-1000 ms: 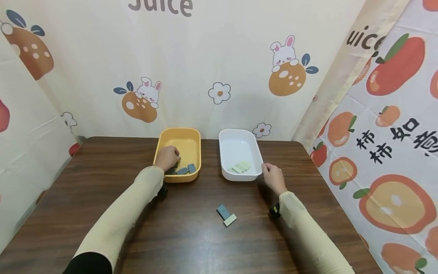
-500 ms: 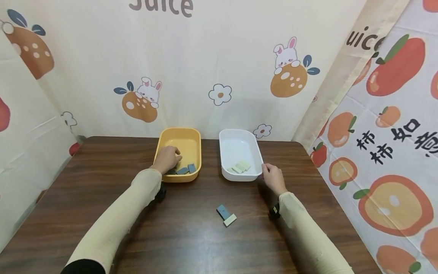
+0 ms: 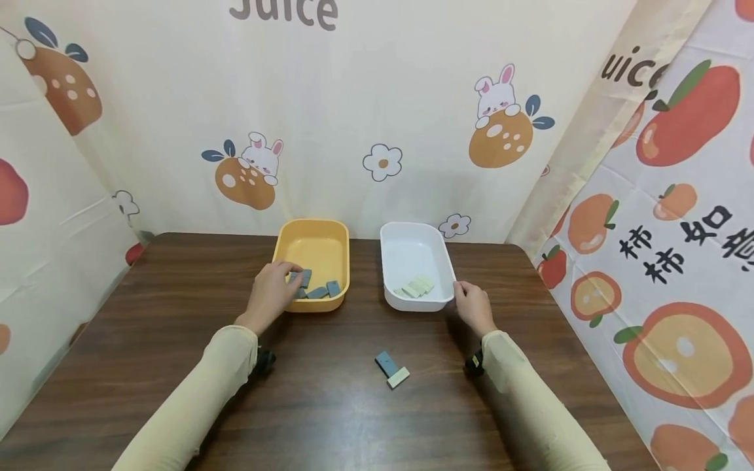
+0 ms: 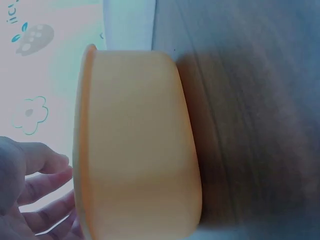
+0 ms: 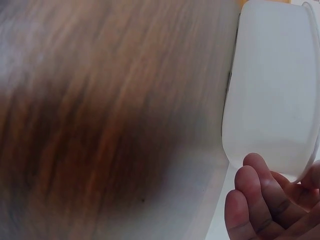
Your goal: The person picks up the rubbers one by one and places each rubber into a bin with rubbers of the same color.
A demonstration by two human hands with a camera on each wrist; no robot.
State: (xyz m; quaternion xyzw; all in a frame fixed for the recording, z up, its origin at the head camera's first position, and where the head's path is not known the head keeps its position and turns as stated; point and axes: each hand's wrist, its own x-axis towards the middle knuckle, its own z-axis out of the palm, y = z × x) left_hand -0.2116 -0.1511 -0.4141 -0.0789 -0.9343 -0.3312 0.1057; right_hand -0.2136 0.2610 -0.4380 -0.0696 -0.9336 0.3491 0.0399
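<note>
My left hand [image 3: 272,293] is over the left rim of the yellow plastic bin [image 3: 338,245], its fingers relaxed with nothing held. Inside that bin lie several blue-grey blocks [image 3: 319,292], partly hidden by the hand. The left wrist view shows the fingertips beside the rim of the yellow bin [image 4: 135,135]. At its front right corner, the white plastic bin [image 3: 415,245] is pinched at the rim by my right hand [image 3: 474,306]; the right wrist view shows thumb and finger on the edge of the white bin [image 5: 275,85]. Several pale green blocks [image 3: 419,286] lie inside the white bin.
On the brown wooden table [image 3: 330,405], a blue-grey block [image 3: 385,363] and a pale green block [image 3: 398,377] lie touching, in front of the bins. A printed curtain [image 3: 330,118] hangs right behind the table's back edge.
My left hand has drawn back from inside the yellow bin to its left rim, uncovering more blue-grey blocks. The right hand stays on the white bin. The head view shifts slightly.
</note>
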